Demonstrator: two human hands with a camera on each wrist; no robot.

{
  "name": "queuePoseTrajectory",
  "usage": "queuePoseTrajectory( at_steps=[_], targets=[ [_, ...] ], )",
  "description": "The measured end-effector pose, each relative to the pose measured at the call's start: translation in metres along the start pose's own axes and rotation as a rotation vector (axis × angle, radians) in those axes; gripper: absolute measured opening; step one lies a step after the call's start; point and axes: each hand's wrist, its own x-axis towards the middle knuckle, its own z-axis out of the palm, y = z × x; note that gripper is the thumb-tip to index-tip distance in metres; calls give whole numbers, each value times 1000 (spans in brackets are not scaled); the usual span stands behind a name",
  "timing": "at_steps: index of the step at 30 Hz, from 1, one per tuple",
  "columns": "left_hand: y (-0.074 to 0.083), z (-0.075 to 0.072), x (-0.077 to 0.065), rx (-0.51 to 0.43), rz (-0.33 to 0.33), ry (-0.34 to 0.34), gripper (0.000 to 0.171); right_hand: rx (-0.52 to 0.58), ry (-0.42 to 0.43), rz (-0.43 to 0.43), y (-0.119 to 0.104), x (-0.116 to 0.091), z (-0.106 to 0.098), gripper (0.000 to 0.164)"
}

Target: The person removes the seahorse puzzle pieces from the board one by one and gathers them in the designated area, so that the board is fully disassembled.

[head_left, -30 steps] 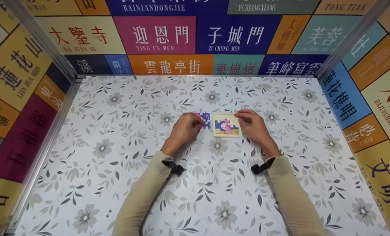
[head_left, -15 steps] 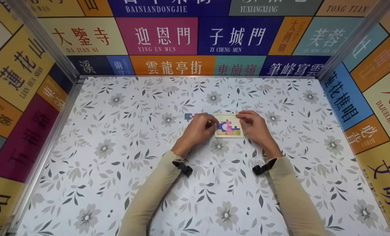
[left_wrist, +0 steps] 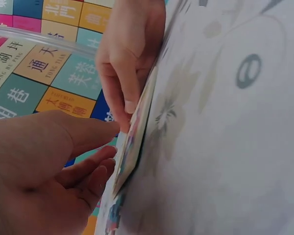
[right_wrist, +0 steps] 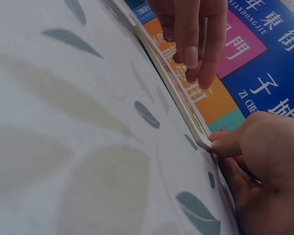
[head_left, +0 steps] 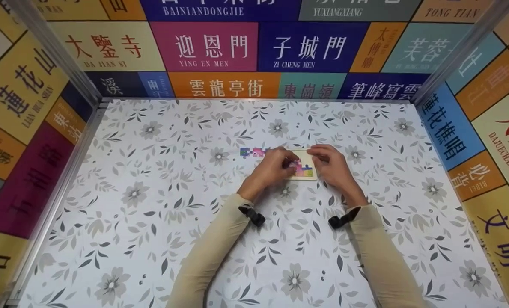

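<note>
A small square jigsaw tray (head_left: pixel 306 157) with a pale rim lies on the table, its lower part filled with purple, pink and yellow puzzle pieces (head_left: pixel 304 172). My right hand (head_left: pixel 333 164) pinches the tray's far right corner; in the right wrist view the thumb lies on the tray edge (right_wrist: pixel 178 95). Over the tray's left side is my left hand (head_left: pixel 273 167), fingers pointing down at the pieces. I cannot tell whether a piece is between its fingertips. Loose puzzle pieces (head_left: pixel 257 152) lie left of the tray, partly hidden behind the left hand.
A white cloth with grey flowers and leaves covers the table (head_left: pixel 134 239). Panels (head_left: pixel 203 45) with coloured blocks and Chinese lettering rise at the back and both sides, joined by metal posts. Each wrist carries a black strap mount (head_left: pixel 340 221).
My left hand has moved right, from the loose pieces to over the tray, uncovering some of the pieces on the left. The right hand has stayed at the tray's corner.
</note>
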Motion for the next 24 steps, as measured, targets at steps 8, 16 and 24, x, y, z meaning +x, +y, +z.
queuePoseTrajectory(
  at_steps=[8,16,24],
  targets=[
    [-2,7,-6,17,-58,3,38,-26,6,5,1,-3,0,25],
    [1,10,-5,26,-79,8,39,-32,12,6,1,-4,-2,24],
    [4,8,-5,68,-66,15,39,-24,-6,5,-2,-3,-2,26]
  ],
)
